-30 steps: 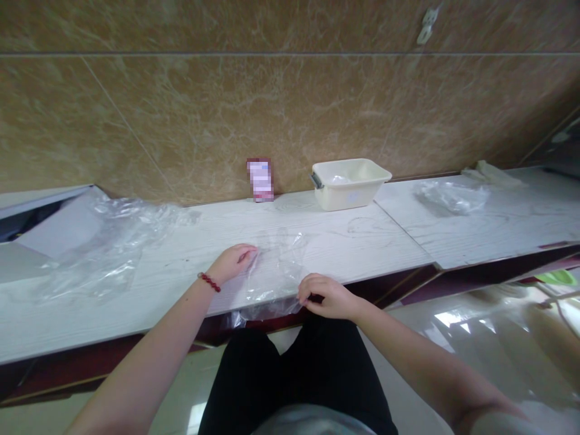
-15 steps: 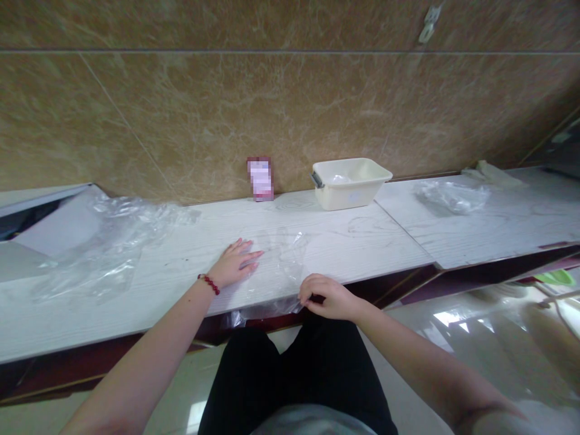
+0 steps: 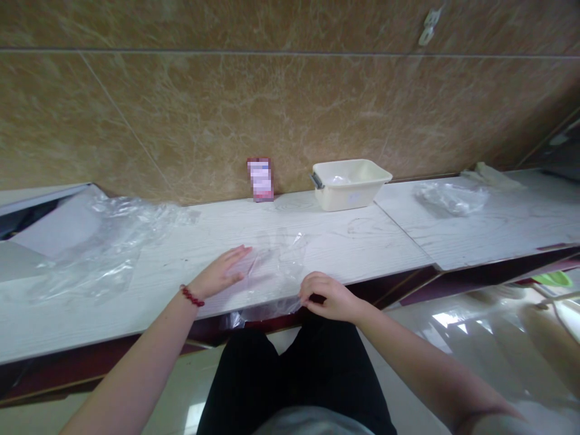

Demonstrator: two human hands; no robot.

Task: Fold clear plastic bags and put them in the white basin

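Observation:
A clear plastic bag [image 3: 287, 257] lies on the white wood-grain counter [image 3: 348, 257], its near end hanging over the front edge. My right hand [image 3: 324, 294] pinches the bag's near right corner at that edge, the fingers curled closed. At the bag's left side is my left hand [image 3: 220, 273], fingers stretched out and holding nothing. Whether its palm touches the plastic or hovers just above, I cannot tell. A red bead bracelet circles the left wrist.
Behind the bag, a cream plastic bin [image 3: 351, 190] and a card with blurred print [image 3: 261, 179] stand by the marble wall. Crumpled clear plastic [image 3: 118, 241] covers the left side beside an open white box [image 3: 58, 226]. More clear plastic [image 3: 453, 198] lies at right.
My left hand has slid left and slightly back toward me, off the bag's middle to its left side. My right hand stays at the near corner.

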